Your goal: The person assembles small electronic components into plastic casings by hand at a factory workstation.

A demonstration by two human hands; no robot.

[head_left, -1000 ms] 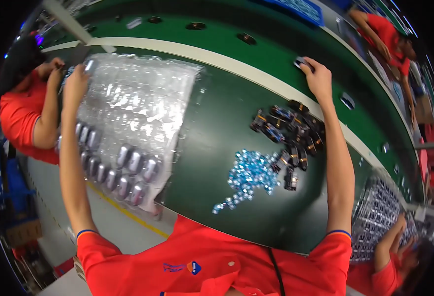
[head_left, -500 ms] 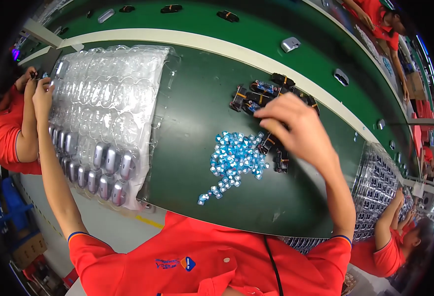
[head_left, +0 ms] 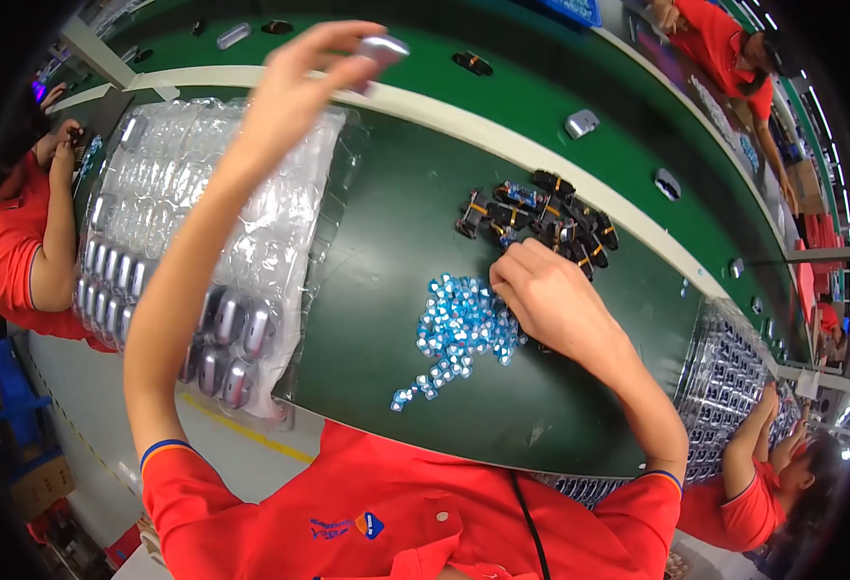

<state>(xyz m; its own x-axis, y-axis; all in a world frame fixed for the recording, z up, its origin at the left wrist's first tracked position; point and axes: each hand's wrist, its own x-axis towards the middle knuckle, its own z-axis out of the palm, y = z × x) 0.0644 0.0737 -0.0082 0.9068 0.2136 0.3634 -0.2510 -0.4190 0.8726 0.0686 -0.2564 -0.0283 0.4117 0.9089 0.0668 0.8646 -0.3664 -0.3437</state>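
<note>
My left hand [head_left: 304,72] pinches a small rounded silver-grey case [head_left: 384,48] over the edge of the green belt. Beneath that arm lies a clear plastic blister tray [head_left: 178,184], with several similar silver cases [head_left: 231,319] in its near rows. My right hand [head_left: 555,300] is closed, fingers curled down, between a heap of small blue-and-white pieces [head_left: 459,324] and a cluster of black parts with orange bands [head_left: 584,227]. Its fingertips are turned away, so whatever they hold is hidden. Some black parts near it are covered by the hand.
Beyond the dark green table [head_left: 376,251] runs a cream rail [head_left: 425,106] and a green belt carrying spaced cases and a black part [head_left: 473,63]. Trays of dark pieces [head_left: 729,377] lie at the right. Co-workers in red shirts sit left, right and far right.
My left hand has swung from the tray's far left side up and right to the belt, carrying the silver case. My right hand has come down and nearer, from the black parts toward the blue heap.
</note>
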